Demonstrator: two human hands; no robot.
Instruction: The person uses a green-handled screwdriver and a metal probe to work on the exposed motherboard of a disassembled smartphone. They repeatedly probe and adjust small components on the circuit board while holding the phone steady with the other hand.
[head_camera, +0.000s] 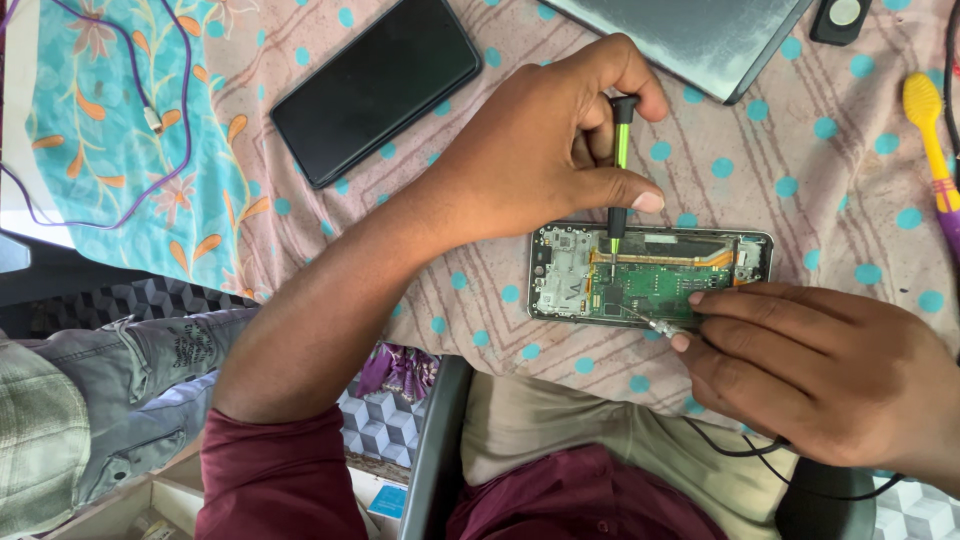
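An opened phone (570, 270) lies on the pink dotted cloth (800, 170) with its green circuit board and orange flex strips exposed. My left hand (540, 150) grips a small screwdriver (620, 150) with a green shaft and black cap, held nearly upright, its tip on the board's upper edge. My right hand (810, 370) rests at the phone's lower right edge and pinches thin metal tweezers (655, 322) whose points touch the lower part of the board.
A black phone (375, 85) lies screen up at the back. A grey laptop (700, 35) and a small black device (840, 18) are at the top right. A yellow toothbrush (930, 130) is at the far right. A purple cable (150, 120) lies on turquoise floral cloth. A black cable (740, 450) runs under my right wrist. Another person's jeans-clad leg (130, 370) is at the lower left.
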